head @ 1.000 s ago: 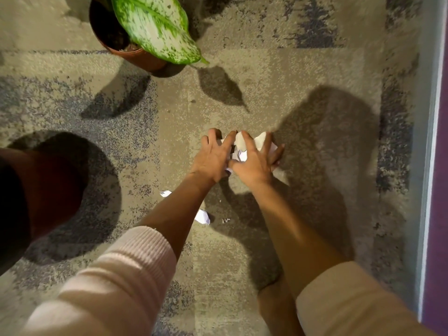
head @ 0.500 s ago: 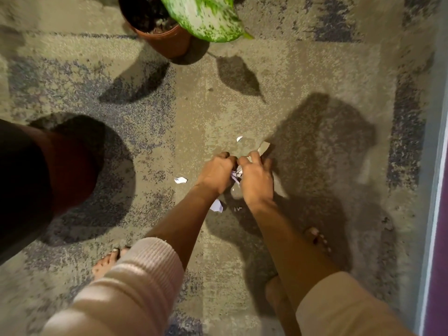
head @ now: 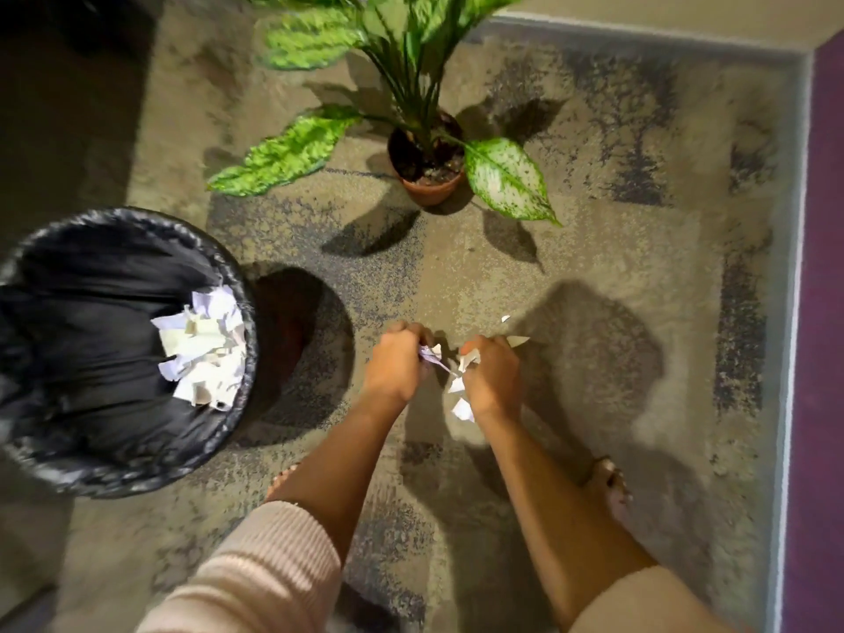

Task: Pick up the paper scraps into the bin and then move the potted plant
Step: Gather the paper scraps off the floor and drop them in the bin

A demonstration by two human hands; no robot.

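Observation:
My left hand (head: 395, 365) and my right hand (head: 493, 381) are side by side above the carpet, each with fingers curled around white paper scraps (head: 461, 386). Bits of paper stick out between and below the two fists. Two small scraps (head: 516, 340) show just beyond my right hand. At the left stands a round bin (head: 137, 463) lined with a black bag, with several white scraps (head: 203, 347) lying inside. A potted plant (head: 429, 185) in a terracotta pot with speckled green leaves stands on the carpet straight ahead of my hands.
The floor is grey-beige patterned carpet (head: 616, 249). A purple wall (head: 822, 312) with a pale skirting runs along the right edge and a wall corner lies at the top right. My bare feet (head: 607, 486) are below my hands.
My hands went from spread flat over the scraps to fists around them and have lifted. The view rose and pulled back, bringing the bin and whole plant into sight.

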